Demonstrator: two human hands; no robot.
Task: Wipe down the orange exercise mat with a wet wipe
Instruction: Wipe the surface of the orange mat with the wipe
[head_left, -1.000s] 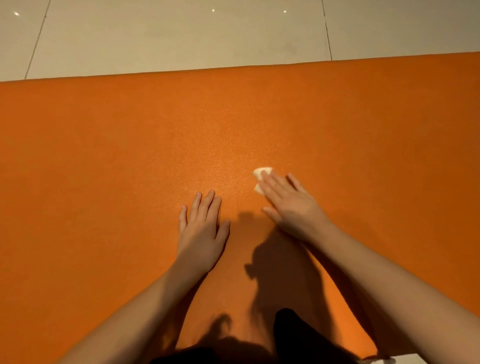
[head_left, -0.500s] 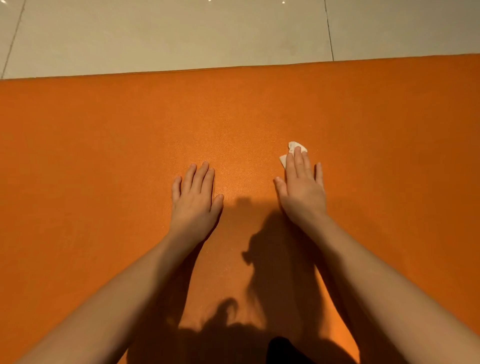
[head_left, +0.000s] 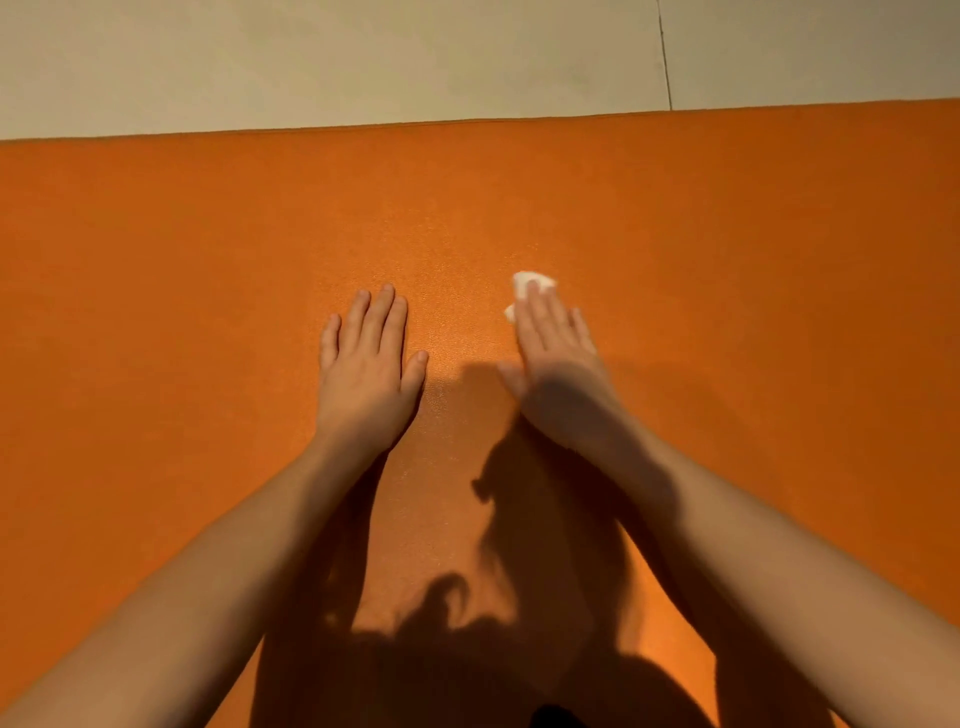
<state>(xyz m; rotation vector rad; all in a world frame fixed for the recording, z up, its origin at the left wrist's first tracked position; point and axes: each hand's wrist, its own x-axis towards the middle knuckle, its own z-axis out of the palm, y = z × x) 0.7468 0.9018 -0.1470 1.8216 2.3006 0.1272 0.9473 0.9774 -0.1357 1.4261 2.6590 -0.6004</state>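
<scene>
The orange exercise mat (head_left: 208, 270) fills most of the view, its far edge running left to right near the top. My left hand (head_left: 366, 364) lies flat on the mat, fingers straight and together. My right hand (head_left: 558, 364) presses a small white wet wipe (head_left: 524, 286) onto the mat with straight fingers. Only the wipe's far tip and a bit of its left edge show past my fingertips; the rest is hidden under my hand. Both forearms reach in from the bottom corners.
Pale tiled floor (head_left: 363, 57) lies beyond the mat's far edge, with a grout line at the upper right. My shadow darkens the mat between my arms. A dark shape (head_left: 556, 719) sits at the bottom edge.
My right hand has slid the wipe forward, then a little back toward the left, closer to my left hand. The left hand stays flat in about the same spot. The view has shifted forward.
</scene>
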